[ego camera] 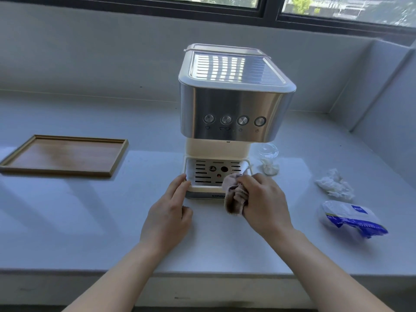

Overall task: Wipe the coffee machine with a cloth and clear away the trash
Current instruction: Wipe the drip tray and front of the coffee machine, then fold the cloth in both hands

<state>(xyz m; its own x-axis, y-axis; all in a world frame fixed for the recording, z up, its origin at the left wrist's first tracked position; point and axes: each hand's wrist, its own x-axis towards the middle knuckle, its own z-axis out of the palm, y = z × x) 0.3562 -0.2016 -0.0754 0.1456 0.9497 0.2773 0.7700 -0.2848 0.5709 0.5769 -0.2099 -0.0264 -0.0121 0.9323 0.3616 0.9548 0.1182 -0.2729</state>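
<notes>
right hand [262,199] bunching cloth [234,197] | left hand [171,212] fingers apparently touching drip tray [193,174]

Empty wooden tray [65,155] on the white counter [67,210] — window [270,5] behind

Silver-cream coffee machine [231,113]; beige cloth [235,195]; brown wooden tray [65,156]; blue-white wrapper [351,218].
</notes>
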